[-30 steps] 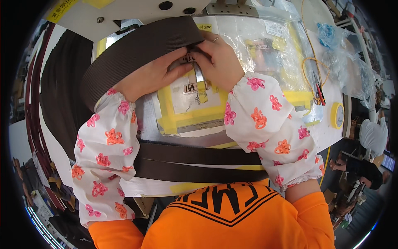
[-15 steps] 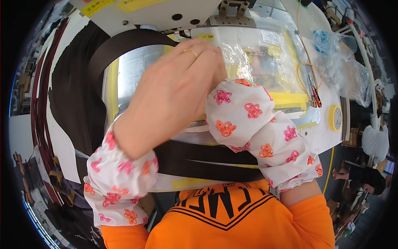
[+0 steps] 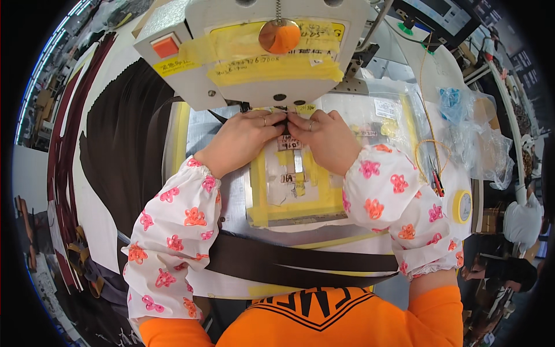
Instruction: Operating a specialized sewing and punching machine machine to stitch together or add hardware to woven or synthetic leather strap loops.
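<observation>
Under the white head of an industrial sewing machine [image 3: 277, 40], my two hands meet with fingertips pinched together. My left hand [image 3: 245, 137] is closed on a dark brown strap [image 3: 218, 116], which comes in from the left behind its knuckles. My right hand [image 3: 328, 141] is closed with its fingertips against the left ones; a small dark piece shows between them, apparently the strap's end. Both rest over a clear plate [image 3: 318, 199] edged in yellow tape. The fingers hide most of what they pinch.
A bundle of dark straps [image 3: 127, 139] lies left, maroon strips [image 3: 72, 150] beyond. More dark straps [image 3: 300, 260] cross the front edge. At right are snips [image 3: 437, 184], an orange cord [image 3: 425, 98], a tape roll [image 3: 462, 206] and crumpled plastic bags [image 3: 483, 133]. A red switch [image 3: 166, 47] sits on the machine.
My hands have drawn apart from their overlap and now meet fingertip to fingertip under the machine head. The strap's high loop at left has dropped lower. The view has tilted up, showing more machine.
</observation>
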Available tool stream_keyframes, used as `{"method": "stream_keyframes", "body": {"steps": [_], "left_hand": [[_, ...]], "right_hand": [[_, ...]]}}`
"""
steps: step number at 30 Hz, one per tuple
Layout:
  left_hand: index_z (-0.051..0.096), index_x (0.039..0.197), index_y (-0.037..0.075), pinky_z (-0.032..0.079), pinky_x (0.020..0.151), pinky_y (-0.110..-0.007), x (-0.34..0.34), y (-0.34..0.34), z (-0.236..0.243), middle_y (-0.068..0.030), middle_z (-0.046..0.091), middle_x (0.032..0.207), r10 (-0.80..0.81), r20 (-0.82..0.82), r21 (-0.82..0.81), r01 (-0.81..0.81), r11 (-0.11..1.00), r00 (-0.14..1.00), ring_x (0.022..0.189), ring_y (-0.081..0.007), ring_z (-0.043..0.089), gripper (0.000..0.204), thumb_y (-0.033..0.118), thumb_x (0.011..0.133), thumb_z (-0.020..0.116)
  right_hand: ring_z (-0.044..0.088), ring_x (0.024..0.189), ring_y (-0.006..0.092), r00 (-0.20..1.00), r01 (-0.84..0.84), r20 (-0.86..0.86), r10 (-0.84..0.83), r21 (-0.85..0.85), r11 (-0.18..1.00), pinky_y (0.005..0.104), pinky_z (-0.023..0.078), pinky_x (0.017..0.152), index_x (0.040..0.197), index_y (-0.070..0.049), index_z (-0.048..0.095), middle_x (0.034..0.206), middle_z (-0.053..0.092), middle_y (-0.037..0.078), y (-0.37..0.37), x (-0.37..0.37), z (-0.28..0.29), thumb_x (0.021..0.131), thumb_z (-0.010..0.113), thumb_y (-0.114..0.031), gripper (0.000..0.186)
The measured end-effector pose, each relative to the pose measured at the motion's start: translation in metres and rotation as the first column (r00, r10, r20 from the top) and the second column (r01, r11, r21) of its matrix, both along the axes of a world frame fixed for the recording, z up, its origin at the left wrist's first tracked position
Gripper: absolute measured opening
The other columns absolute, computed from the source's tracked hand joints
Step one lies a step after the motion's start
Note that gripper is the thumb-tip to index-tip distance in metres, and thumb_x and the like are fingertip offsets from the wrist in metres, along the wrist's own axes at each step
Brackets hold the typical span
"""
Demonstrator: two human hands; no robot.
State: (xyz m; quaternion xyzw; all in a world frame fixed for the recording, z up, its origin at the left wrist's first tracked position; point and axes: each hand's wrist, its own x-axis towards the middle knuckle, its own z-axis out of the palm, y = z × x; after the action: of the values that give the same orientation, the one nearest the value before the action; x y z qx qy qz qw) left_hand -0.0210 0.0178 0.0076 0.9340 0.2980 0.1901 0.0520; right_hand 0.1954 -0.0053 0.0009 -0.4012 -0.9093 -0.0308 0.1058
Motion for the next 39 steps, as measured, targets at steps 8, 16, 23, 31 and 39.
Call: {"method": "stream_keyframes", "body": {"steps": [8,16,23,31,39], "left_hand": [[0.064,0.103,0.010,0.037,0.089,-0.039,-0.004,-0.009,-0.022,-0.0043,0.059,0.118,0.110,0.211,-0.118,-0.086,0.989,0.971,0.110,-0.0264,0.051,0.024,0.009,0.080,0.059],[0.064,0.102,0.012,0.036,0.091,-0.039,0.002,-0.010,-0.006,-0.0029,0.057,0.118,0.116,0.069,0.047,-0.120,0.992,0.991,0.110,-0.0246,0.050,0.025,0.008,0.077,0.062],[0.066,0.098,0.013,0.036,0.087,-0.040,-0.002,-0.006,-0.018,-0.0061,0.059,0.112,0.194,0.207,-0.185,-0.156,0.970,0.959,0.105,-0.0260,0.051,0.020,0.011,0.079,0.061],[0.064,0.100,0.019,0.027,0.091,-0.045,-0.013,0.003,-0.009,-0.0055,0.058,0.112,0.086,0.074,-0.138,-0.075,0.988,0.994,0.104,-0.0294,0.051,0.022,0.019,0.078,0.063],[0.062,0.107,0.024,0.030,0.090,-0.051,-0.013,-0.007,-0.005,-0.0028,0.055,0.119,0.154,-0.033,0.011,-0.153,0.988,0.988,0.101,-0.0297,0.052,0.023,0.024,0.085,0.056]], "right_hand": [[0.051,0.091,0.0206,0.951,-0.032,-0.308,0.042,0.037,0.999,0.0339,0.042,0.080,0.107,-0.005,0.062,0.118,0.057,0.004,-0.002,0.002,-0.017,0.070,0.056,-0.004,0.038],[0.052,0.092,0.0198,1.000,-0.022,0.001,0.022,0.145,0.989,0.0317,0.041,0.077,0.103,-0.003,0.062,0.120,0.057,0.007,-0.004,-0.010,-0.006,0.070,0.057,-0.009,0.034],[0.053,0.091,0.0181,0.997,-0.023,-0.062,0.036,0.197,0.980,0.0318,0.041,0.077,0.103,-0.004,0.063,0.118,0.058,0.006,-0.005,-0.002,-0.010,0.074,0.055,-0.010,0.031],[0.056,0.088,0.0175,0.999,-0.029,-0.032,0.036,0.191,0.981,0.0316,0.040,0.077,0.098,-0.006,0.064,0.113,0.061,0.005,-0.003,-0.007,-0.009,0.075,0.054,-0.011,0.025],[0.056,0.088,0.0178,1.000,-0.019,-0.016,0.022,0.148,0.989,0.0324,0.040,0.078,0.099,-0.007,0.064,0.115,0.060,0.003,0.003,-0.005,-0.009,0.076,0.054,-0.012,0.026]]}}
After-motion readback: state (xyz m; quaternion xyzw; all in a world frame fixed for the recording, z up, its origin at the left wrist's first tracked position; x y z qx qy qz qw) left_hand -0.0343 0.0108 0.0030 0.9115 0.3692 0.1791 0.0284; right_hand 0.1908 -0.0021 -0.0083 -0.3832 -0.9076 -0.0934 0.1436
